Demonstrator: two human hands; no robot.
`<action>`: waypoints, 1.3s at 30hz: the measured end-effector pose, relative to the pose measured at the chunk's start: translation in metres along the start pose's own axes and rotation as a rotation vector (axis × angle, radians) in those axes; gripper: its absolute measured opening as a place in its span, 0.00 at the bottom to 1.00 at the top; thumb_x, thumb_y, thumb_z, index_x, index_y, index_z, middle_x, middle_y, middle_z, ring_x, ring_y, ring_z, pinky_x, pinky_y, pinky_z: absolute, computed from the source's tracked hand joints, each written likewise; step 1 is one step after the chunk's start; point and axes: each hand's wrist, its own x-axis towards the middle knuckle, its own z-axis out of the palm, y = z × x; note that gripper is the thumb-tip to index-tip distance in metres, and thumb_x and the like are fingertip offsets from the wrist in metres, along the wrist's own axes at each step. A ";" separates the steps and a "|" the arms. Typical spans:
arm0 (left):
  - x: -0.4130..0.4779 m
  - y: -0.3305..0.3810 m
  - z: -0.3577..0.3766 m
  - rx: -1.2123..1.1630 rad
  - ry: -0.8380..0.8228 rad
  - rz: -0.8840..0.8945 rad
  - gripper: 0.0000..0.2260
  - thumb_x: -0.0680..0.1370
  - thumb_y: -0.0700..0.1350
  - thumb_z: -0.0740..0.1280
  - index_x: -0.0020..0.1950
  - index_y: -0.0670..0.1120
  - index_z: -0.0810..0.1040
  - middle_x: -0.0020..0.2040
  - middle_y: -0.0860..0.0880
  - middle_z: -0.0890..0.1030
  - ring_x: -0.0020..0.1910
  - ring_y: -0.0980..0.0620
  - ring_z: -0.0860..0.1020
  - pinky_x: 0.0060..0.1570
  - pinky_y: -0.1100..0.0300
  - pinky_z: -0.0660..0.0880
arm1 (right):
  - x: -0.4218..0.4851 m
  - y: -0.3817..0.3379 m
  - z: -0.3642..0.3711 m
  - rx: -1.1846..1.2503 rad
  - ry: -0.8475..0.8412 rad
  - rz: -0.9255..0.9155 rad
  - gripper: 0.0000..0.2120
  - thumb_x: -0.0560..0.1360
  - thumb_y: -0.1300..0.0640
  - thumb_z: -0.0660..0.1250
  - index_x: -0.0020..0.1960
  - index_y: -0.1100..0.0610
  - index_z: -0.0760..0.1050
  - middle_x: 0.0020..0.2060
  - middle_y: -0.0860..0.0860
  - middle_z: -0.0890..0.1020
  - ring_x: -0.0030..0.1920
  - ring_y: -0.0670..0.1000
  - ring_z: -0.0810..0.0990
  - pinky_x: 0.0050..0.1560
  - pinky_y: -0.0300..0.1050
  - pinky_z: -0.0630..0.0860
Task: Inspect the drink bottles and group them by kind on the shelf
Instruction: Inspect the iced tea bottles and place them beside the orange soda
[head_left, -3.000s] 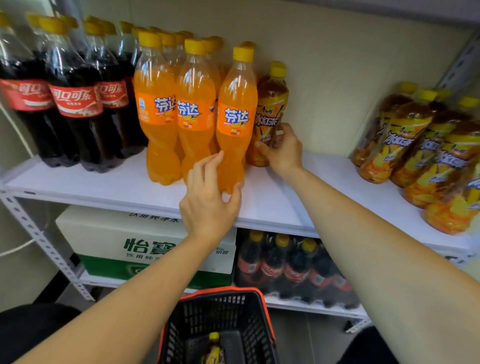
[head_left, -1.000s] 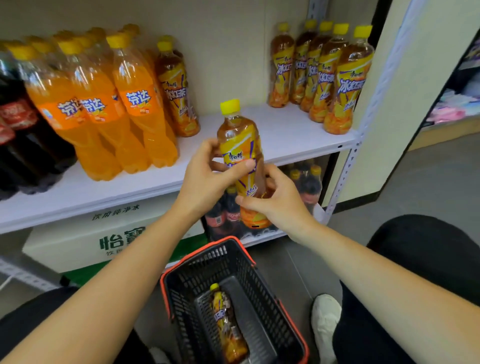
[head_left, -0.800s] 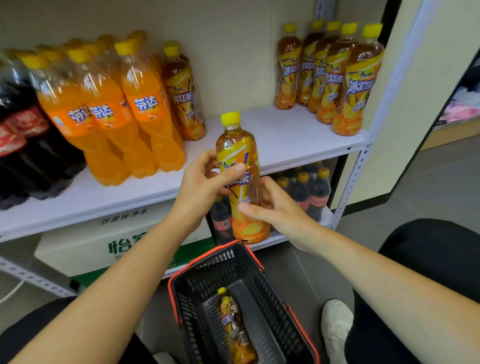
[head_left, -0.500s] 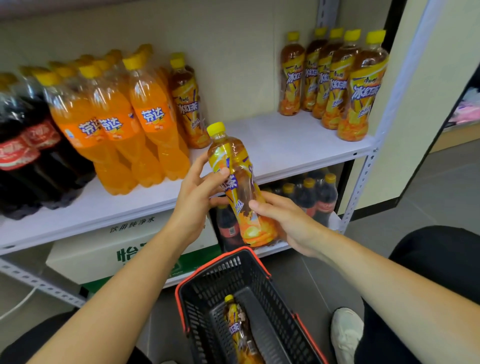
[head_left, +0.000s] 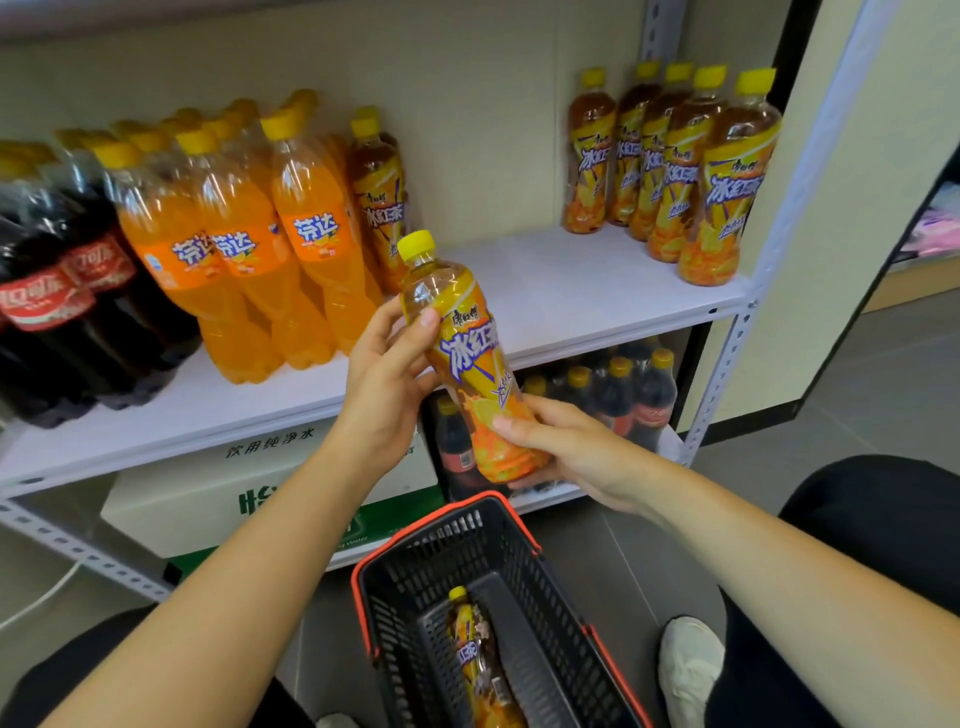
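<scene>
I hold an iced tea bottle (head_left: 470, 358) with a yellow cap in front of the white shelf (head_left: 587, 291), tilted with its cap up and to the left. My left hand (head_left: 387, 387) grips its upper part, thumb across the label. My right hand (head_left: 569, 447) grips its base. Several orange soda bottles (head_left: 244, 249) stand mid-left on the shelf, with one iced tea bottle (head_left: 376, 202) behind them. Cola bottles (head_left: 49, 291) stand far left. A group of iced tea bottles (head_left: 675, 166) stands at the shelf's right end.
A black basket with a red rim (head_left: 415, 525) sits on the floor below my hands, with one iced tea bottle (head_left: 478, 660) lying in it. Under the shelf are a white-and-green water carton (head_left: 208, 499) and more cola bottles (head_left: 618, 395). A white shoe (head_left: 688, 660) is at lower right.
I took an iced tea bottle off the shelf beside the orange sodas and brought it forward into both hands. Over the last second it tilted, cap leaning left.
</scene>
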 end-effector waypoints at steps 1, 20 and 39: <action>0.000 0.000 0.002 -0.028 0.010 -0.013 0.21 0.76 0.49 0.70 0.67 0.44 0.74 0.51 0.51 0.84 0.46 0.53 0.83 0.42 0.59 0.80 | 0.000 0.001 0.000 0.018 -0.017 0.012 0.22 0.73 0.46 0.71 0.66 0.49 0.76 0.57 0.51 0.86 0.58 0.53 0.85 0.56 0.52 0.82; 0.005 0.003 0.005 0.017 -0.001 -0.046 0.17 0.75 0.50 0.70 0.63 0.49 0.77 0.47 0.53 0.85 0.43 0.55 0.83 0.40 0.61 0.79 | 0.000 -0.005 -0.012 0.033 0.071 -0.070 0.26 0.66 0.53 0.78 0.60 0.56 0.74 0.50 0.54 0.87 0.50 0.54 0.87 0.49 0.47 0.82; 0.002 0.007 -0.001 0.029 -0.126 0.006 0.26 0.70 0.39 0.72 0.69 0.45 0.77 0.62 0.49 0.83 0.57 0.53 0.82 0.50 0.59 0.79 | 0.003 0.010 -0.010 -0.415 0.340 -0.229 0.29 0.65 0.55 0.84 0.62 0.50 0.76 0.55 0.46 0.83 0.55 0.43 0.83 0.53 0.40 0.82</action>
